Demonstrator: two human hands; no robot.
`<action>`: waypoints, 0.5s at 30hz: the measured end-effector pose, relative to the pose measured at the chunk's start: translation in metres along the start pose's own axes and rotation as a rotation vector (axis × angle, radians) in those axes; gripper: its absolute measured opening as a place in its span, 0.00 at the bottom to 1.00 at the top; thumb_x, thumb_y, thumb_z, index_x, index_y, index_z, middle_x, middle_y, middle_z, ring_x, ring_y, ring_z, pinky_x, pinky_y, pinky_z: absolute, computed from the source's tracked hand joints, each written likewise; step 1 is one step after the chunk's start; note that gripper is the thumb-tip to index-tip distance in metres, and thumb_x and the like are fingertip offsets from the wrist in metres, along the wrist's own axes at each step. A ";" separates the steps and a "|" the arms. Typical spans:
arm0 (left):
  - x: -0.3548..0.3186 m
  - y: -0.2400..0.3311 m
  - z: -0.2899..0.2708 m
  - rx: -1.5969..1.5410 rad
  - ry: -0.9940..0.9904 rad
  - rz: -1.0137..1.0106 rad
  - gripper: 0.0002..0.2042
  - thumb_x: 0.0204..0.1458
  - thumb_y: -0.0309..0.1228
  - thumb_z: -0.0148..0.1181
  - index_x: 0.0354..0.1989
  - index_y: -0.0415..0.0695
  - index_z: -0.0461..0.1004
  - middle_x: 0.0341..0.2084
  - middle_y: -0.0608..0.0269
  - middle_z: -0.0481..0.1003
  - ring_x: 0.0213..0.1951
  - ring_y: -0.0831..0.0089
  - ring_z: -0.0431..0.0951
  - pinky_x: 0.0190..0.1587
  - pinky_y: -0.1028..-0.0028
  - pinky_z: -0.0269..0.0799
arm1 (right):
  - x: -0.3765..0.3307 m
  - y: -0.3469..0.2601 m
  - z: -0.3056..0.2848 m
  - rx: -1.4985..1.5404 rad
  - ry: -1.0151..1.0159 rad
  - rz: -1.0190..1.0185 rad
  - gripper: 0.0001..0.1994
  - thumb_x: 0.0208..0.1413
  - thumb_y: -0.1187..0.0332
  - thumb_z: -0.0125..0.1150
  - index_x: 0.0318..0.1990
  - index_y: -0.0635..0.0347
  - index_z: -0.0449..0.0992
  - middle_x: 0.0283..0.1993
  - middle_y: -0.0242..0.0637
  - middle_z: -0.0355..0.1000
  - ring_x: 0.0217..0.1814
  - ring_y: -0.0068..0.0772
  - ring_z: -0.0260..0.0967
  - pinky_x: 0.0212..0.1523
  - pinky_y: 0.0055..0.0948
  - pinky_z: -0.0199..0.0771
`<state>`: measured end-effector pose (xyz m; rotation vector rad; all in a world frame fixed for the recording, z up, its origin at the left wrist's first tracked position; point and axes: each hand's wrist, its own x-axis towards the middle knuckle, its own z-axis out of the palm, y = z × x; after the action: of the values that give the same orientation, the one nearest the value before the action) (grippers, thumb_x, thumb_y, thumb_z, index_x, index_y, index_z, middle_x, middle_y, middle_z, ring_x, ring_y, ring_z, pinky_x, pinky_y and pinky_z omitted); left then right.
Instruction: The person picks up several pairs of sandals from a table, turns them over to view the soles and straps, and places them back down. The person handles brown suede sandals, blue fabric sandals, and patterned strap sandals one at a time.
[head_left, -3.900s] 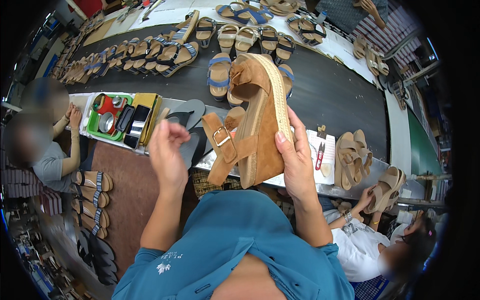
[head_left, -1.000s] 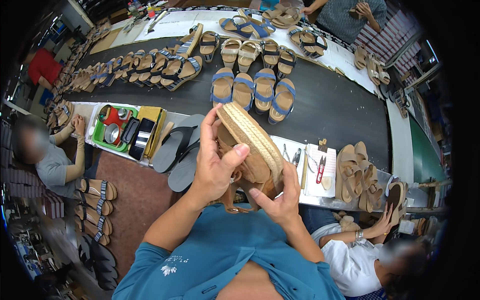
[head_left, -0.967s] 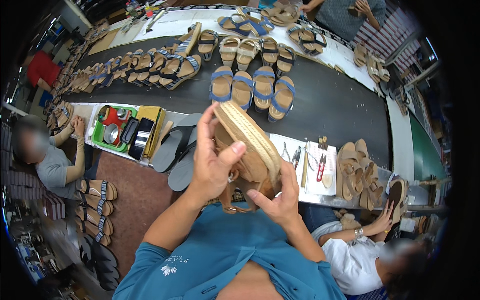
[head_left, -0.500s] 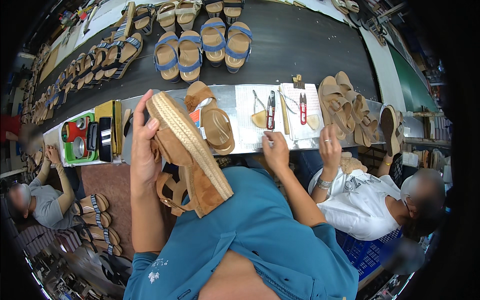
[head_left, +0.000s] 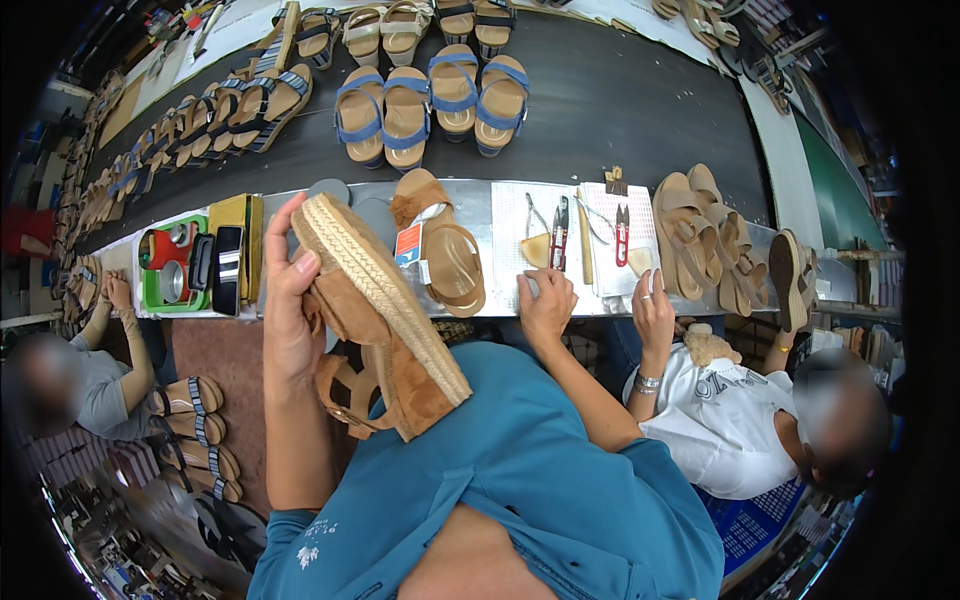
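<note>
The tan wedge sandal (head_left: 385,330), tilted sole-up over the lap, is gripped by the left hand (head_left: 290,300), while the right hand (head_left: 545,305), loosely curled and holding nothing, has let go and now rests at the metal bench (head_left: 500,215) edge.

Tan suede wedge sandal (head_left: 385,330), woven rope sole up, tilted, held aloft
</note>
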<state>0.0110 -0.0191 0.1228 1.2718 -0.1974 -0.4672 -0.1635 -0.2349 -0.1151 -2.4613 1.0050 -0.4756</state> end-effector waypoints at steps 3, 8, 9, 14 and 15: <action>-0.002 0.004 0.004 -0.017 -0.021 0.001 0.33 0.52 0.37 0.52 0.67 0.44 0.51 0.53 0.50 0.68 0.52 0.66 0.73 0.56 0.69 0.69 | 0.003 0.000 0.001 -0.035 0.031 -0.042 0.06 0.51 0.62 0.65 0.34 0.51 0.79 0.41 0.31 0.71 0.50 0.41 0.65 0.50 0.41 0.60; 0.003 0.011 0.009 0.010 -0.087 -0.039 0.32 0.55 0.34 0.56 0.67 0.47 0.51 0.50 0.53 0.68 0.51 0.69 0.71 0.56 0.70 0.65 | 0.011 0.004 0.002 -0.177 0.000 -0.255 0.05 0.53 0.68 0.60 0.35 0.55 0.74 0.37 0.38 0.69 0.43 0.44 0.66 0.43 0.43 0.62; 0.004 0.010 0.008 0.015 -0.106 -0.030 0.31 0.56 0.33 0.55 0.67 0.47 0.51 0.49 0.53 0.68 0.50 0.70 0.70 0.56 0.71 0.65 | 0.011 0.003 0.001 -0.216 -0.011 -0.276 0.04 0.53 0.69 0.59 0.34 0.57 0.73 0.36 0.39 0.69 0.42 0.44 0.67 0.42 0.42 0.62; 0.002 0.018 0.014 0.065 -0.185 0.020 0.31 0.56 0.30 0.56 0.68 0.45 0.51 0.49 0.55 0.67 0.50 0.73 0.69 0.55 0.72 0.64 | 0.033 -0.045 -0.030 0.193 0.012 -0.274 0.05 0.58 0.71 0.57 0.37 0.62 0.70 0.35 0.42 0.68 0.38 0.41 0.67 0.40 0.36 0.65; 0.000 0.020 0.017 0.066 -0.180 0.010 0.31 0.56 0.30 0.57 0.67 0.44 0.52 0.49 0.55 0.67 0.51 0.73 0.69 0.56 0.72 0.64 | 0.040 -0.071 -0.050 0.333 0.001 -0.263 0.05 0.59 0.71 0.56 0.37 0.63 0.70 0.35 0.42 0.68 0.37 0.40 0.67 0.40 0.35 0.66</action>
<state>0.0084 -0.0297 0.1473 1.2931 -0.3727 -0.5709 -0.1186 -0.2315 -0.0305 -2.2943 0.5484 -0.6702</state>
